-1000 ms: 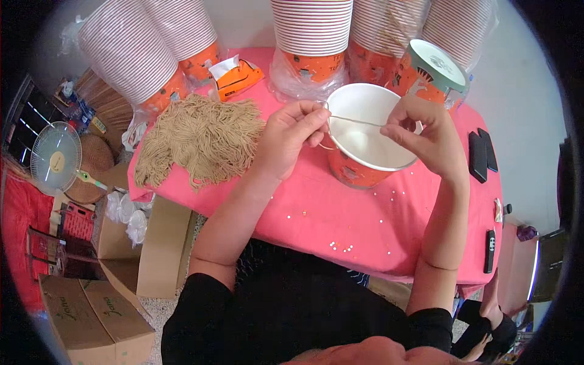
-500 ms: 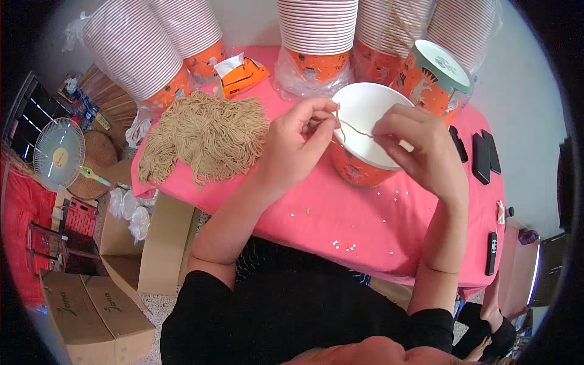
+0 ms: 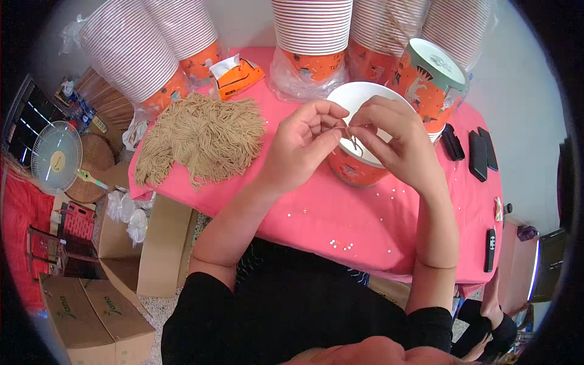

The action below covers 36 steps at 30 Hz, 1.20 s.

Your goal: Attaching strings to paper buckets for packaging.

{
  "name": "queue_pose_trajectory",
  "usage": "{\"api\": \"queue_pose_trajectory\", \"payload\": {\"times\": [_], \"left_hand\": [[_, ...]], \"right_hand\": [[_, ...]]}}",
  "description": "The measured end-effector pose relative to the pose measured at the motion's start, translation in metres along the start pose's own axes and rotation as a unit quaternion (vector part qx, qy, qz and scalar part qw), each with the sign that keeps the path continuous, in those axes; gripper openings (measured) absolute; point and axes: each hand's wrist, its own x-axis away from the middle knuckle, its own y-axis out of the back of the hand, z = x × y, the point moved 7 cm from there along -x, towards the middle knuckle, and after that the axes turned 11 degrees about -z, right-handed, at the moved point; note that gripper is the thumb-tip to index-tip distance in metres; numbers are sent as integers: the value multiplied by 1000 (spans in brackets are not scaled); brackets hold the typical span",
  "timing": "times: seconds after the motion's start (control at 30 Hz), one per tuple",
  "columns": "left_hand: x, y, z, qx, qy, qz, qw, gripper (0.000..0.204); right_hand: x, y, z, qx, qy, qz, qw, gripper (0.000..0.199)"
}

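Observation:
Over the near rim of a white-lined orange paper bucket, my two hands meet fingertip to fingertip. Thumb and fingers of my left hand pinch a short tan cord. My right hand also pinches it, just to the right. The cord's loose ends dangle below the fingers; whether it is looped or knotted there is too small to tell. To the left, a big heap of tan cords lies on the pink cloth.
Stacks of nested buckets in plastic line the back. A closed bucket with a green lid stands right, near phones. An orange tissue pack lies behind the cords. Tiny white discs dot the cloth. Cardboard boxes stand lower left.
My right hand has moved left until its fingertips meet the left hand's. The cord, earlier stretched between the hands, is now gathered at the fingertips with ends hanging.

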Motion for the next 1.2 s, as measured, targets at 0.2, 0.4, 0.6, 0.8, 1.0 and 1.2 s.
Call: {"api": "queue_pose_trajectory", "payload": {"times": [0.2, 0.4, 0.6, 0.8, 1.0, 1.2], "left_hand": [[0, -7, 6, 13, -24, 6, 1000, 32], [-1, 1, 4, 35, -64, 3, 997, 30], [2, 7, 8, 16, -82, -14, 996, 25], [4, 7, -2, -94, -177, -31, 979, 23], [3, 11, -1, -76, -115, -50, 989, 18], [7, 6, -36, -303, -261, -47, 915, 17]], "right_hand": [[1, -1, -2, -6, 12, -2, 1000, 11], [8, -6, -16, -77, -130, 43, 988, 10], [10, -15, -12, -160, -170, 95, 968, 13], [10, -17, -14, -168, -191, 103, 962, 15], [9, -15, -18, -154, -160, 65, 973, 13], [8, -14, -14, -145, -152, 50, 976, 11]]}}
